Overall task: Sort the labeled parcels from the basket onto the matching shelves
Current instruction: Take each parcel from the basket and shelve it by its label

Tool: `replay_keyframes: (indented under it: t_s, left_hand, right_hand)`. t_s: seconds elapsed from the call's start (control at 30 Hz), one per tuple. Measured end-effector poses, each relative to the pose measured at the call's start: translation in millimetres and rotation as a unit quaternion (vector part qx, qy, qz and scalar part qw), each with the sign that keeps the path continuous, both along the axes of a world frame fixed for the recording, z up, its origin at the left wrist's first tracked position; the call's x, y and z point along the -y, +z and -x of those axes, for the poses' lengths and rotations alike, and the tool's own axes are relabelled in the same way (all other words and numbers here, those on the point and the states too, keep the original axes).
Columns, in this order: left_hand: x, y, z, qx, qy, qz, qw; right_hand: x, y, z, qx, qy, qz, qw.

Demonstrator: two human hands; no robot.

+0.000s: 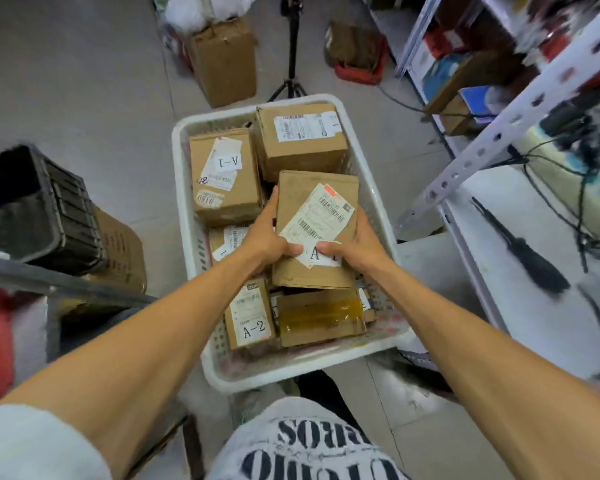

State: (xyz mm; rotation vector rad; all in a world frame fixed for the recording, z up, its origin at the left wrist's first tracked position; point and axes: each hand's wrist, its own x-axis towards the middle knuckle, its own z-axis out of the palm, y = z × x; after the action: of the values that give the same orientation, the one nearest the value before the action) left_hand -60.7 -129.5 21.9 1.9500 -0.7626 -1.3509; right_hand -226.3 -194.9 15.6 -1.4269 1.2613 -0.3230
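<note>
White basket on floor, full of brown cardboard parcels. Top parcel, "A-" label partly covered, gripped by left hand & right hand. Others: A-1 box, small A-2 box.

Matt cardboard parcels, plastic basket

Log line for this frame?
step: pick | left hand: grips parcel | right hand: grips parcel | parcel: over basket, label partly covered | basket: other parcels inside

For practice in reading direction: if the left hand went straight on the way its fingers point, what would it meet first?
Probably the far parcel in the basket; the left hand, gripping the held parcel, points toward it. Depth is unclear, so it might pass above.
</note>
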Motion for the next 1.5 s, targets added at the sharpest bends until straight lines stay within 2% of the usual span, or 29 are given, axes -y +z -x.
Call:
replay_keyframes:
  t_s: [0.17,0.37,0.57,0.77,1.07,1.3,1.5]
  left_hand:
    - [-34,53,9,0.007,-0.066,0.052,0.996]
    - [-81,106,23,0.003,-0.11,0.101,0.989]
    - [-121,138,46,0.013,-0.135,0.145,0.98]
    - [-165,144,85,0.019,-0.157,0.171,0.972]
    - [-211,121,180,0.028,-0.238,0.131,0.962]
    - [-210,103,274,0.027,-0.338,0.115,0.934]
    - [-183,115,371,-0.022,-0.456,0.115,0.882]
  right_hand:
    - [-51,55,17,0.027,-0.062,0.045,0.997]
    - [-107,97,42,0.028,-0.093,0.082,0.992]
    - [-144,125,69,0.071,-0.104,0.115,0.985]
    - [-192,125,111,0.079,-0.107,0.122,0.984]
    - [-269,94,212,0.057,-0.176,0.105,0.977]
    - [-317,79,303,0.043,-0.288,0.085,0.953]
    - [-339,92,389,0.027,-0.401,0.077,0.913]
